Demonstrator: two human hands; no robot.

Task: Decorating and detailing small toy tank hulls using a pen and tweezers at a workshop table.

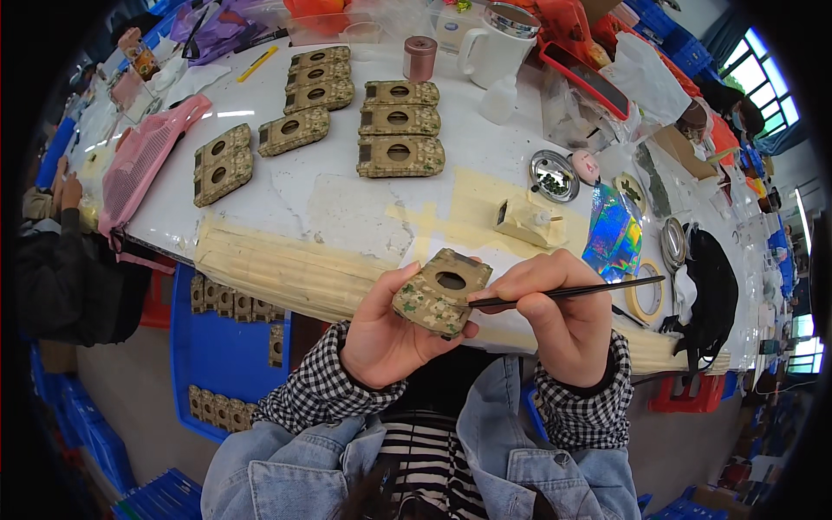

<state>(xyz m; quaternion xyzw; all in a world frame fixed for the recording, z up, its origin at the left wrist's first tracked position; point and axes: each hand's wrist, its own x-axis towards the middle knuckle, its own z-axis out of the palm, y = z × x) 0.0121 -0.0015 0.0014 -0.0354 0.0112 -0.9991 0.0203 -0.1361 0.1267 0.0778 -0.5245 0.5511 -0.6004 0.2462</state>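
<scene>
My left hand (386, 334) holds a camouflage-painted model tank hull (444, 293), tilted, with a dark round hole in its top and green spots on the near side. In my right hand (559, 316) is a slim black brush-like tool (598, 289), gripped like a pen. Its left end meets the hull's edge by the fingers; whether that end has bristles is too small to tell. Several similar hulls (400, 156) stand in rows on the white table (347, 212). Just beyond my right hand sits a tape-covered block (529, 221) with a small nozzle.
A round metal dish (553, 176) contains dark green bits. Nearby lie a shiny holographic sheet (613, 230), a tape roll (644, 293) and a black cloth bag (711, 299). A pink basket (152, 165) stands left. Below the table, a blue tray (225, 347) bears more hulls.
</scene>
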